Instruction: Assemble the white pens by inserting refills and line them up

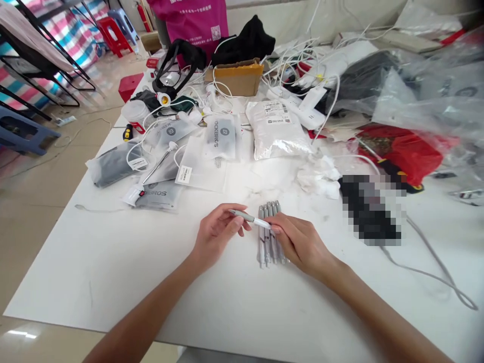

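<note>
A pen (245,217) with a grey grip and a white barrel is held between my two hands, above the white table. My left hand (218,229) pinches the grey end between thumb and fingers. Closed on the white end is my right hand (302,242), whose fingers cover the tip of that end. Several similar grey and white pens (266,244) lie side by side on the table, just under the held pen. My right hand hides part of the rightmost ones.
Packets in clear plastic (223,136) and a white parcel bag (280,131) lie beyond my hands. Cables, a cardboard box (240,78) and a magenta bag (196,25) crowd the back. A blurred dark object (368,212) with a grey cord lies right. The table's (94,282) left edge drops to the floor.
</note>
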A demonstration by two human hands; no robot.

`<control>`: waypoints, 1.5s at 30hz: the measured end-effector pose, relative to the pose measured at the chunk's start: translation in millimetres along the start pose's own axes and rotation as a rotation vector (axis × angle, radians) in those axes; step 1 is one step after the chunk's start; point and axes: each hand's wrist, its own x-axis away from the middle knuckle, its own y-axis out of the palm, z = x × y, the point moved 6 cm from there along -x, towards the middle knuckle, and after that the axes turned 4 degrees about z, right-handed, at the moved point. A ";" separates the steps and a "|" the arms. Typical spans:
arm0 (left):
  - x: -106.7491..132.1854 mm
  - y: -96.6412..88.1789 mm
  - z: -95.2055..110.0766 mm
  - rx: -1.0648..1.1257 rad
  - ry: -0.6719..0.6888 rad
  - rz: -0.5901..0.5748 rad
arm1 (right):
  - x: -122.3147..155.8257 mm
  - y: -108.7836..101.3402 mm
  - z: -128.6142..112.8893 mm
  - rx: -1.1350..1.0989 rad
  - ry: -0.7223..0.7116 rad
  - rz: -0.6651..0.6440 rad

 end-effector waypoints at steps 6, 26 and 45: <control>1.1 -4.6 6.1 -0.229 0.105 -0.045 | 15.8 -1.3 4.6 0.050 -0.093 -0.015; -3.5 -9.7 13.2 -0.551 0.259 0.023 | 19.6 -6.4 10.9 0.122 -0.189 0.060; -2.9 -2.0 17.8 -0.620 0.362 -0.012 | 15.6 -6.0 11.9 0.196 -0.234 0.043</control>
